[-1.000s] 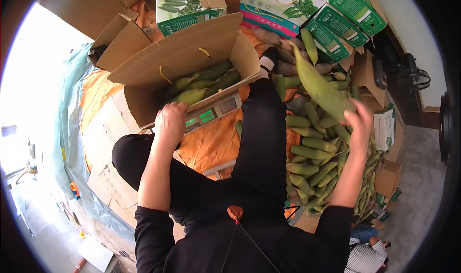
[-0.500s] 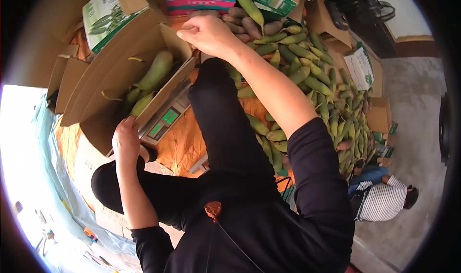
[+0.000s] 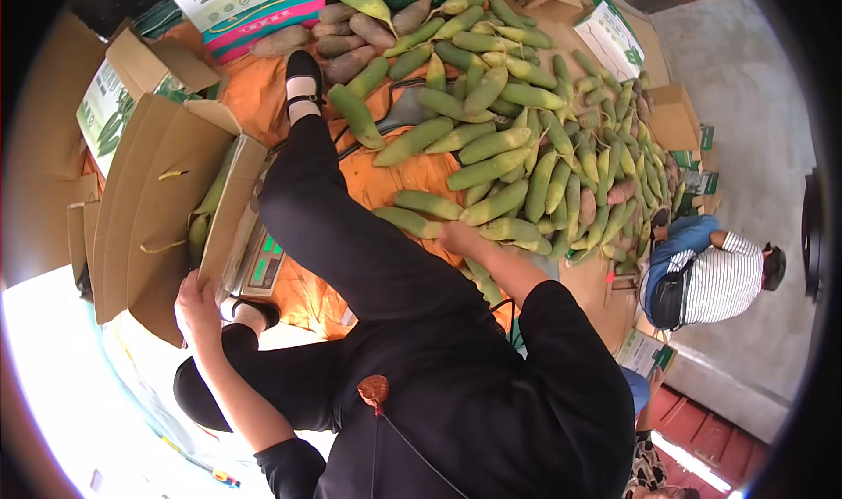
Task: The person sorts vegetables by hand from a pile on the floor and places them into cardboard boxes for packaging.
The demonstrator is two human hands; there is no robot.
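Observation:
My left hand [image 3: 198, 310] pinches the near edge of an open cardboard box [image 3: 145, 236]. Inside that box a few green radishes [image 3: 199, 236] show in part, and its walls hide the rest. Under the box's right side is a scale [image 3: 260, 262] with a lit green display. My right hand [image 3: 460, 238] is at the near edge of a large radish pile, its fingers closed at the end of a green radish [image 3: 408, 222]. The fingertips are partly hidden there.
Many green radishes [image 3: 491, 144] spread to the right over orange sheeting [image 3: 373, 179]. Several reddish radishes [image 3: 346, 63] lie near my foot. Printed cartons [image 3: 241, 8] stand at the back. A person in a striped shirt [image 3: 724, 280] sits at the right; another is partly visible lower right.
My right hand has left the box's far corner and moved right and nearer, to the radish pile. The left hand stays on the box edge. The view has shifted right.

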